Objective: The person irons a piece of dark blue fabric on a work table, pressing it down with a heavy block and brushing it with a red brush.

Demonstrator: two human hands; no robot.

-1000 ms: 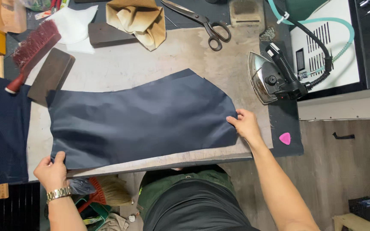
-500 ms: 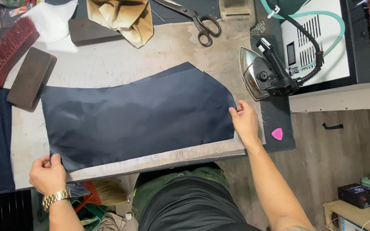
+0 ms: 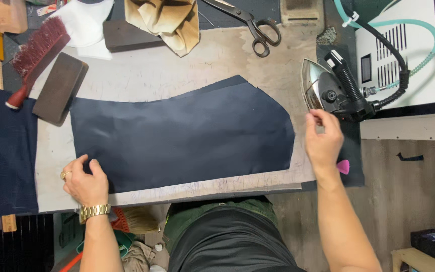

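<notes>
Fabric panel (image 3: pixel 182 131): dark navy, flat on the worktop (image 3: pixel 177 65), long axis left to right.
Left hand (image 3: pixel 84 180): fingers spread, pressing the panel's lower-left corner; grips nothing.
Right hand (image 3: pixel 323 141): off the panel's right edge, fingers loosely curled, empty, just beside the iron (image 3: pixel 328 90).
Nearer hand: left.

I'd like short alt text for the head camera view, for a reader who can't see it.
Seen from above, a dark navy fabric piece lies flat on a worn pressing board. The left hand presses its lower corner, and the right hand reaches toward a steam iron.
</notes>
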